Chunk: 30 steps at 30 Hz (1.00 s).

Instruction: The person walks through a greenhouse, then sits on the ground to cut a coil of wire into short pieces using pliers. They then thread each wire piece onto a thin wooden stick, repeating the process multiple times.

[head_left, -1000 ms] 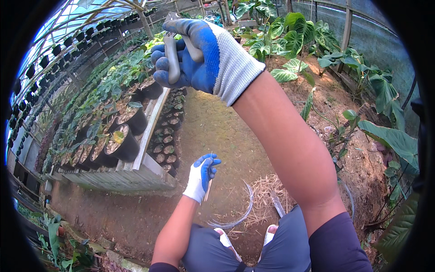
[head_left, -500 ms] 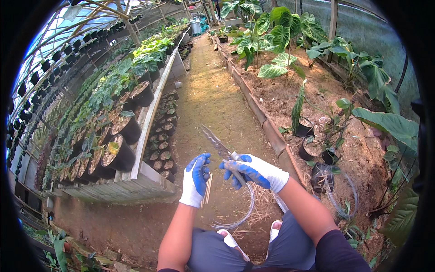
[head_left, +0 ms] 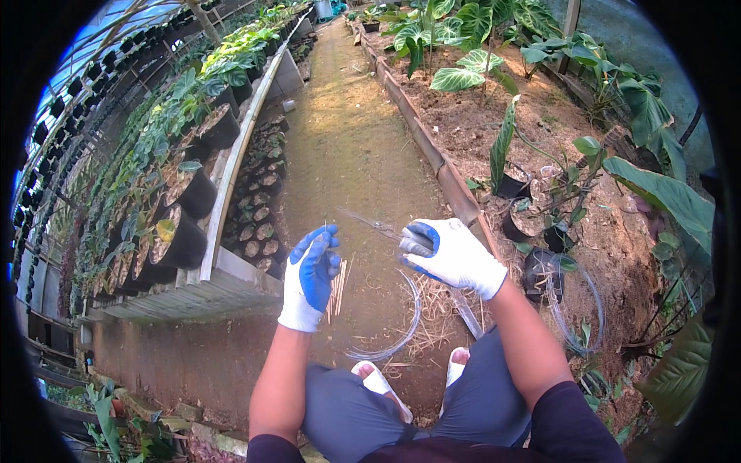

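A greenhouse dirt path [head_left: 347, 147] runs far ahead, with black potted plants [head_left: 181, 224] on a rack at the left and a raised soil bed [head_left: 494, 116] at the right. The left hand [head_left: 310, 278], in a blue-and-white glove, has its fingers closed around a bundle of thin sticks [head_left: 336, 289]. The right hand [head_left: 451, 255] grips scissors [head_left: 378, 226], whose blades point left toward the sticks. A wire coil [head_left: 394, 332] lies on the ground near the feet.

Left hand [head_left: 310, 278] and right hand [head_left: 449, 255] (gloved), fisted
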Available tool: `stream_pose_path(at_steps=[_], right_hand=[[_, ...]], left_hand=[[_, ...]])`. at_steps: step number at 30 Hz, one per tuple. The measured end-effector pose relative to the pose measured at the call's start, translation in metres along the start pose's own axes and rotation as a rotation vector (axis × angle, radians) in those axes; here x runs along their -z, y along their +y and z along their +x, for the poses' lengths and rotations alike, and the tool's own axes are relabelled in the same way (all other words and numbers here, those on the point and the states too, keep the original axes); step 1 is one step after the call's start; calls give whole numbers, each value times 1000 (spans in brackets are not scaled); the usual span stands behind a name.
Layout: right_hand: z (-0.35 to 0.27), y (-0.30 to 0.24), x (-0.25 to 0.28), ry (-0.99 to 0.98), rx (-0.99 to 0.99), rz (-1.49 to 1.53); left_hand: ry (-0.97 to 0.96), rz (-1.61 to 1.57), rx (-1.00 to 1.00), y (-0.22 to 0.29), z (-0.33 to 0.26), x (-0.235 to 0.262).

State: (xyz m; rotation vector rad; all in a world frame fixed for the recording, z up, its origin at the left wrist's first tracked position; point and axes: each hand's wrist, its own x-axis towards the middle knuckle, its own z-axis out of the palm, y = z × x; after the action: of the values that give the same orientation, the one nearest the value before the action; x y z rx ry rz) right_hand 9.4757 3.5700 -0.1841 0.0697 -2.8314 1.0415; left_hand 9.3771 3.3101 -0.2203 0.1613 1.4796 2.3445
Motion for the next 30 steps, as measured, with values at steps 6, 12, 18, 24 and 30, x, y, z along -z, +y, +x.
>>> stream_pose_path(at_steps=[6,12,18,24,30], right_hand=[[-3,-2,4,-49,32,-8],[-4,5,3,-53,9,29],[-4,7,-2,-57,4,23],[-3,7,-2,-114,-40,75],[-4,6,-4,-104,-33,46]], left_hand=[[-24,112,-61,0,-2,-7],[-16,222,-84,4,-6,-12],[11,226,-92,4,-6,-10],[18,232,-86,4,-5,-6],[21,223,-72,3,-4,-5]])
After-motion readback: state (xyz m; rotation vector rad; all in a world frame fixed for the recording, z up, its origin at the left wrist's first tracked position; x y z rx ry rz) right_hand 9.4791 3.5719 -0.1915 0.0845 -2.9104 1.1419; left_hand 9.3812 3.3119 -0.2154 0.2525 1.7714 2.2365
